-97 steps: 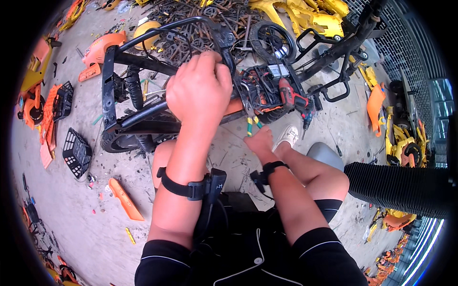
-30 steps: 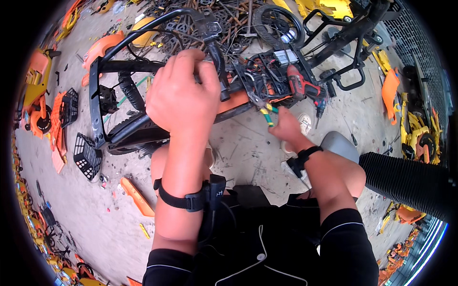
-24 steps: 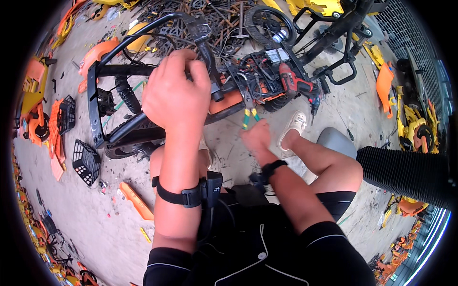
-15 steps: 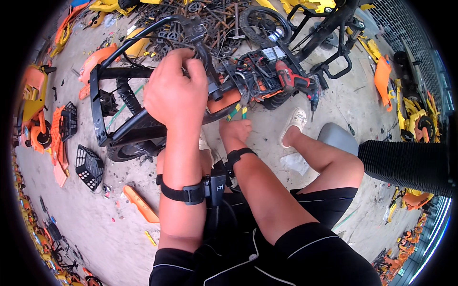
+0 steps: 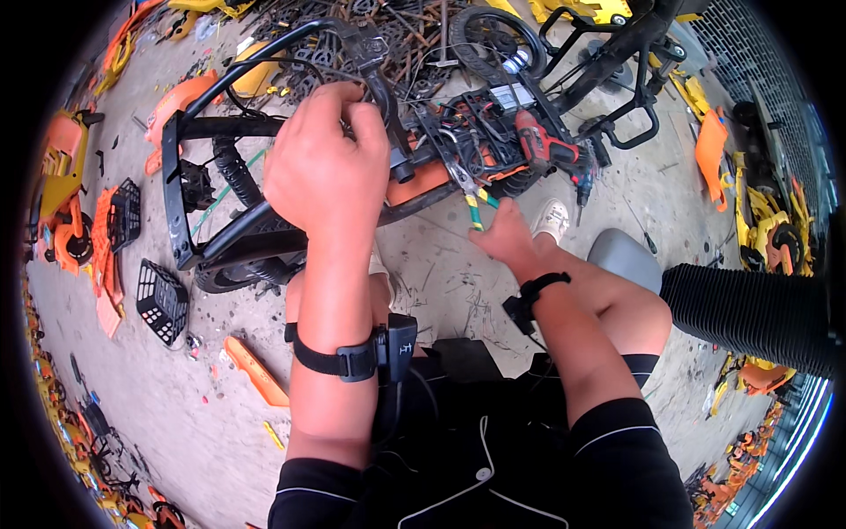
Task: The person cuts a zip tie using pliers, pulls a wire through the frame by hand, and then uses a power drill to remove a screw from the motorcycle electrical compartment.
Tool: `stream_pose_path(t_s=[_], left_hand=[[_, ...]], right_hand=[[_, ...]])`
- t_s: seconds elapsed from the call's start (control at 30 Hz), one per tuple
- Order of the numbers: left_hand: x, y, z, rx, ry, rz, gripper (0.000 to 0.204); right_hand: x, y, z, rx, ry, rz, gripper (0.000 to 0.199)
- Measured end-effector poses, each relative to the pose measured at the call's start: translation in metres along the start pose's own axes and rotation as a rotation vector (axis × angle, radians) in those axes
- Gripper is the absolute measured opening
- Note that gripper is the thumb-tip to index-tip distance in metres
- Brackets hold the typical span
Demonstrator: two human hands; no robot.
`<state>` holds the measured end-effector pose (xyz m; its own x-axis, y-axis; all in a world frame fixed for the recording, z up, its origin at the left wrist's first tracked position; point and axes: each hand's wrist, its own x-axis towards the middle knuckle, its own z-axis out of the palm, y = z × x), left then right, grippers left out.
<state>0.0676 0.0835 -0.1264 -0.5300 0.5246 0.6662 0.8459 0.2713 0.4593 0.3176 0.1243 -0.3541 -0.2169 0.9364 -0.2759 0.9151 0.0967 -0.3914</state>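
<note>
My right hand is closed round the green-and-yellow handles of a pair of pliers. The jaws of the pliers reach in among the wires on a black bike frame. My left hand is curled shut in front of the frame's upright tube; what its fingers hold is hidden behind it. Beside the pliers, a wiring compartment shows loose cables and orange panels. A red-and-black cordless drill rests on the frame to the right of the wires.
Heaped rusty metal parts lie beyond the frame, with a wheel beside them. On the left floor are a black basket and an orange panel. A grey seat-like piece and a black ribbed tube stand right.
My right hand has moved right with the pliers, and its forearm has swung out to the right. My left hand has stayed nearly where it was, still closed.
</note>
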Motion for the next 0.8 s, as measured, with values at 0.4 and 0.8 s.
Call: stream_pose_path(t_s=[0.4, 0.8], left_hand=[[0.0, 0.002, 0.002, 0.018, 0.017, -0.009, 0.007], [0.0, 0.002, 0.002, 0.031, 0.019, -0.003, 0.007]], right_hand=[[0.068, 0.045, -0.053, -0.164, -0.228, -0.394, 0.078], [-0.024, -0.067, 0.061, 0.185, 0.049, 0.416, 0.088]])
